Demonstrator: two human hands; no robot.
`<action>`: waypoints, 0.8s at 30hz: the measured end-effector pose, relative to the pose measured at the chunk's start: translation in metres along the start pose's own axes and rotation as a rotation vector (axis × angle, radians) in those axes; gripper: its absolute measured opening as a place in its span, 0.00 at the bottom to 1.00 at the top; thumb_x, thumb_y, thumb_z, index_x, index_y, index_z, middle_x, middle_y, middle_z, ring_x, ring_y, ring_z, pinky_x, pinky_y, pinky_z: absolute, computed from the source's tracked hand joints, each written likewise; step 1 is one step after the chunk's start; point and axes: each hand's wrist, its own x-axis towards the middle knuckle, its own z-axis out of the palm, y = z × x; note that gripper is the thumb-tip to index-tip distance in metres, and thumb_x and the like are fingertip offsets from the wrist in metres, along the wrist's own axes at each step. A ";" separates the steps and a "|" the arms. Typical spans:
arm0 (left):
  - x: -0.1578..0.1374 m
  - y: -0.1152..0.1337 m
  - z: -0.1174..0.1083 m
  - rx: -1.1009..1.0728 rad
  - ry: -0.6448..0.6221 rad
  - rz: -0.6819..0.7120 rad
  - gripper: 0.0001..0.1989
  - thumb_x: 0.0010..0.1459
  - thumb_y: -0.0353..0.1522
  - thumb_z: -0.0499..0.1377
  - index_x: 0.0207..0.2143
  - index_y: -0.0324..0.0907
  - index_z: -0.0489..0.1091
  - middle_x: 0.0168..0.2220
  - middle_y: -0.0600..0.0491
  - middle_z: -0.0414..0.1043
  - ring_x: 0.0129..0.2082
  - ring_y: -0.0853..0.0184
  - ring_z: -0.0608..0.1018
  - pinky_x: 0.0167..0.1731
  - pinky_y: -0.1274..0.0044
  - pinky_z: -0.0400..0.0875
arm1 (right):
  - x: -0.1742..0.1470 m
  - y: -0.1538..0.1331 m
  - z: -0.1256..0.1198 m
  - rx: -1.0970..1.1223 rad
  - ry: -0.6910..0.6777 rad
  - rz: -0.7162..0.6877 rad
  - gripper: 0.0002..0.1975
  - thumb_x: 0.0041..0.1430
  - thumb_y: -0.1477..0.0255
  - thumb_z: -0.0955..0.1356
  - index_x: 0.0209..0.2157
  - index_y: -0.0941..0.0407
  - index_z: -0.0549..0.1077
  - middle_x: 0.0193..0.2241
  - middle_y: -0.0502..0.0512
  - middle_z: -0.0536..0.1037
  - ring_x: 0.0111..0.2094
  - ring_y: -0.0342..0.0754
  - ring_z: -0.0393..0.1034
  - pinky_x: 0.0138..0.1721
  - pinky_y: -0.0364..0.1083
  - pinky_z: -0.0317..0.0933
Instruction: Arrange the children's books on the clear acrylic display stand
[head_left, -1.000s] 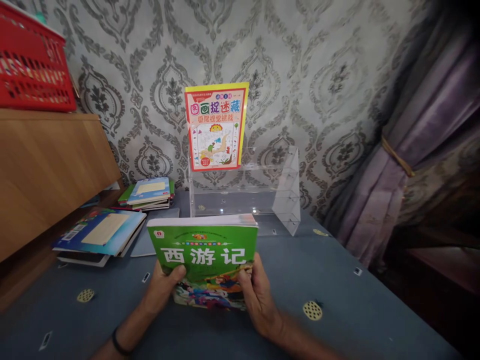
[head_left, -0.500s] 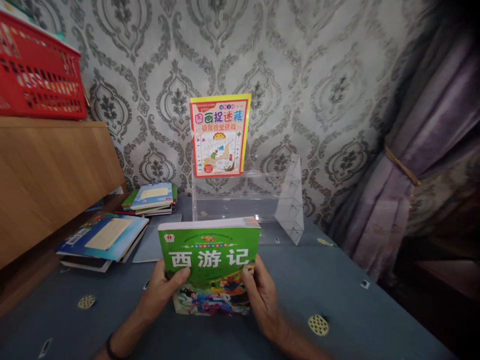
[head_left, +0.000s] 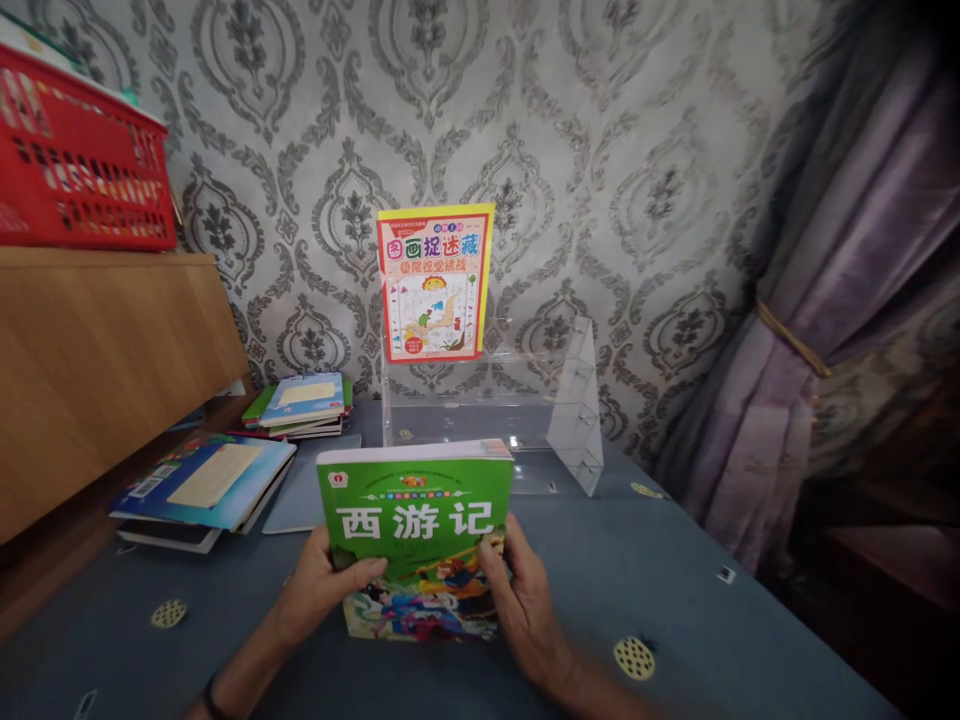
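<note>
A green book [head_left: 416,490] with white Chinese lettering and colourful figures on its cover is held between my two hands, its top edge tipped away. My left hand [head_left: 319,585] grips the book's left edge, thumb lying on the cover. On the right edge, my right hand [head_left: 517,590] has its thumb pressed on the front; the other fingers are mostly hidden behind. Beyond the book stands a clear acrylic tiered rack [head_left: 577,410]. At the left of its top tier rests a red-and-yellow book [head_left: 435,285], upright and facing me.
Left on the dark blue tablecloth [head_left: 645,570] lie a stack of books [head_left: 307,400] and a blue-covered book [head_left: 214,480] on others. A red basket [head_left: 82,165] sits on a wooden cabinet [head_left: 112,350]. A purple curtain [head_left: 787,400] hangs at the right, before patterned wallpaper.
The view has tilted up slightly, so the background sits a little lower. My left thumb has slid slightly down and inward on the cover. Both hands still hold the green book.
</note>
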 end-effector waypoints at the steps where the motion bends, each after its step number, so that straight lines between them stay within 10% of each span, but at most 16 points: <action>1: 0.000 0.002 0.000 -0.002 -0.005 -0.007 0.21 0.43 0.44 0.72 0.36 0.39 0.81 0.34 0.46 0.83 0.34 0.58 0.82 0.35 0.74 0.78 | 0.000 0.001 -0.001 -0.009 -0.001 -0.002 0.14 0.70 0.60 0.60 0.42 0.52 0.73 0.32 0.51 0.78 0.32 0.47 0.74 0.34 0.41 0.69; 12: -0.001 0.004 0.002 -0.042 -0.002 -0.005 0.21 0.44 0.43 0.71 0.36 0.38 0.80 0.33 0.47 0.82 0.32 0.59 0.82 0.35 0.73 0.78 | 0.055 -0.044 -0.011 -0.084 0.121 -0.166 0.21 0.68 0.59 0.64 0.56 0.54 0.67 0.47 0.60 0.77 0.46 0.52 0.73 0.45 0.49 0.69; 18: 0.000 0.004 0.003 -0.035 0.047 -0.013 0.23 0.43 0.44 0.71 0.38 0.39 0.80 0.38 0.46 0.83 0.37 0.57 0.82 0.38 0.72 0.78 | 0.080 -0.067 -0.005 -0.084 0.126 -0.090 0.13 0.66 0.60 0.65 0.39 0.54 0.76 0.28 0.50 0.75 0.26 0.45 0.68 0.28 0.43 0.64; 24: -0.001 -0.004 0.003 -0.031 0.078 0.057 0.23 0.50 0.48 0.67 0.40 0.39 0.80 0.37 0.47 0.82 0.40 0.56 0.82 0.40 0.73 0.77 | 0.079 -0.064 0.000 -0.065 0.193 -0.094 0.14 0.68 0.61 0.63 0.40 0.53 0.77 0.28 0.49 0.73 0.29 0.46 0.66 0.30 0.44 0.60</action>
